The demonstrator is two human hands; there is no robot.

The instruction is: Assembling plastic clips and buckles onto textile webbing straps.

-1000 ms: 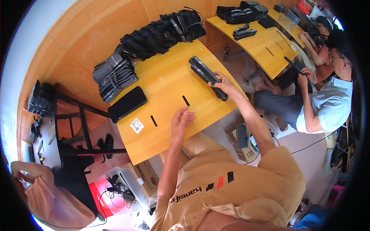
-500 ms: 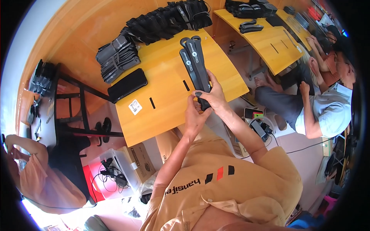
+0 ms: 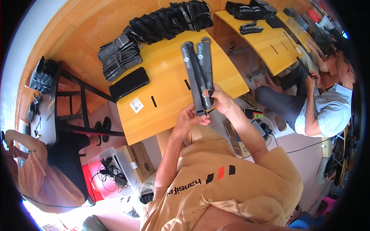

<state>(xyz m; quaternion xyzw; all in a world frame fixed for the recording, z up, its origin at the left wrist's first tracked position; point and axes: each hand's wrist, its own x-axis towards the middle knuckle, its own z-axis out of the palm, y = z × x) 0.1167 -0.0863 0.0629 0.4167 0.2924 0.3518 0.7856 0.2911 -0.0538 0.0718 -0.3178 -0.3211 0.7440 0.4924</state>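
Note:
A small bunch of long black straps (image 3: 197,73) with rounded, holed ends and pale printing stands up in front of me, fanned apart at the top. My left hand (image 3: 189,120) pinches the lower end of one strap, just past the table's near edge. Higher up and to the right, my right hand (image 3: 221,101) is closed round the lower part of the bunch, its thumb lying across the straps.
Below the straps is a yellow table (image 3: 169,73) with a black pouch (image 3: 129,84), a white label (image 3: 135,105), a banded strap stack (image 3: 120,57) and a long strap row (image 3: 165,21). Co-workers sit left and right; one (image 3: 320,104) holds a dark strip. A carton (image 3: 139,161) stands on the floor.
The straps have spread apart at their tops and tilted more upright. My left hand has dropped slightly, and my right hand has shifted right. The right co-worker now holds up a dark strip.

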